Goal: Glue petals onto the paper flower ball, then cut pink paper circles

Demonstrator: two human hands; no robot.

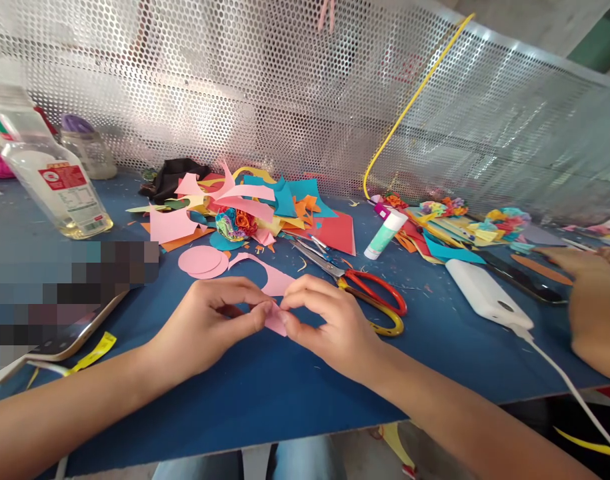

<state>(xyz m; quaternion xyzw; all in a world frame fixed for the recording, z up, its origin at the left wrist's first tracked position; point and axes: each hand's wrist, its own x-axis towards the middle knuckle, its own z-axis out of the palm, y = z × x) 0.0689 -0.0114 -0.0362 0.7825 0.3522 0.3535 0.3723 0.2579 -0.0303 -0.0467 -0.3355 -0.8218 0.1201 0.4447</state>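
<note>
i pinch a small folded pink paper piece (275,319) between my left hand (209,319) and right hand (329,323), both gripping it, just beside the red-handled metal scissors (357,288).

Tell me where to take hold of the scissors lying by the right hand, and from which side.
Take the scissors by the red and yellow handle loops, coming from above on the right. The loops lie flat and open on the blue table, while the blades point away toward the paper scraps. The right hand is closest.
</note>
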